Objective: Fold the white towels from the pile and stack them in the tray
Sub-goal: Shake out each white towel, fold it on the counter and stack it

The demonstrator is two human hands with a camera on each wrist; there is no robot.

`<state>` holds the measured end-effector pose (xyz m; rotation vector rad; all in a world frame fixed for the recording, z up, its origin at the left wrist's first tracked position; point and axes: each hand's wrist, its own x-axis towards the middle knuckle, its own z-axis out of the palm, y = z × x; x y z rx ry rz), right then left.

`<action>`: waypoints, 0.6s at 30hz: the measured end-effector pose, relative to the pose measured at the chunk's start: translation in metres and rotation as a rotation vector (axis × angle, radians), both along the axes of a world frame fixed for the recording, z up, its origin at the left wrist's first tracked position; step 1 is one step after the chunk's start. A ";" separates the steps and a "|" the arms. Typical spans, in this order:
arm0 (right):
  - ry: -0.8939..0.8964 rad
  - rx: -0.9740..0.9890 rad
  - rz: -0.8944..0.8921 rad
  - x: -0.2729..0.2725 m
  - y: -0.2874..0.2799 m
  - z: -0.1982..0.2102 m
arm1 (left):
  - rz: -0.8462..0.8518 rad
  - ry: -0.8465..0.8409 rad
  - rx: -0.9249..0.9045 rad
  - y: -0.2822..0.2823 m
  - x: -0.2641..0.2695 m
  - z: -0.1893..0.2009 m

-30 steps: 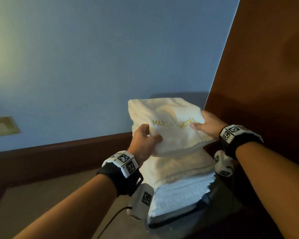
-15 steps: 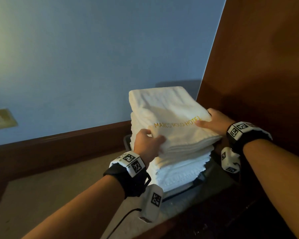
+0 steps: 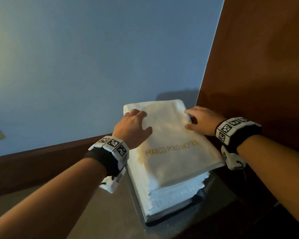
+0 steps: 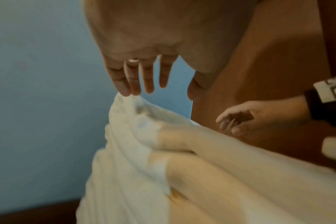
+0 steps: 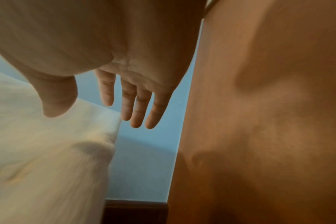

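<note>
Your folded top towel (image 3: 176,145), the one w/ gold "MARCO POLO HOTEL" lettering facing up, lies flat on the stack of white towels (image 3: 171,195), which sits in the dark tray (image 3: 195,202) on the worktop (image 3: 100,211), right up in the corner between the blue wall (image 3: 93,66) at the far side and the brown wood panel (image 3: 266,66) on the right. Your left hand (image 3: 132,125) rests on the towel's far-left part, fingers straight and spread, nothing gripped; in the left wrist view the fingertips (image 4: 125,89) just reach the far edge of the cloth, w/ a ring on one finger. Your right hand (image 3: 201,120) sits at the towel's far-right edge, fingers extended and relaxed, thumb toward the cloth, not curled round anything; the right wrist view shows those fingers (image 5: 136,109) pointing past the towel's corner, between the cloth and the wood panel. Whether they actually press the towel or just hover beside it, can't tell; that view is blurred. Top towel's near edge overhangs the lower ones a bit to the right. Both wrists carry black bands w/ white marker tags. A dark wood skirting (image 3: 41,163) runs along the wall's base at the left.
</note>
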<state>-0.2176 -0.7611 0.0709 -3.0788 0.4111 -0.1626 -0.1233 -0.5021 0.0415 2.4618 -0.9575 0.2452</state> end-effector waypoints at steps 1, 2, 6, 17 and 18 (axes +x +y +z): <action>0.035 -0.036 0.046 0.011 -0.004 0.001 | -0.019 -0.048 0.084 -0.007 0.009 0.002; 0.073 -0.079 0.090 0.022 -0.010 0.001 | -0.031 -0.093 0.170 -0.013 0.018 0.001; 0.196 -0.185 0.168 0.064 -0.032 0.001 | -0.011 -0.148 0.401 -0.036 0.050 -0.007; 0.355 -0.130 0.333 0.135 -0.071 -0.015 | 0.051 -0.121 0.536 -0.065 0.114 -0.025; 0.361 -0.119 0.340 0.139 -0.072 -0.020 | 0.049 -0.113 0.534 -0.066 0.116 -0.029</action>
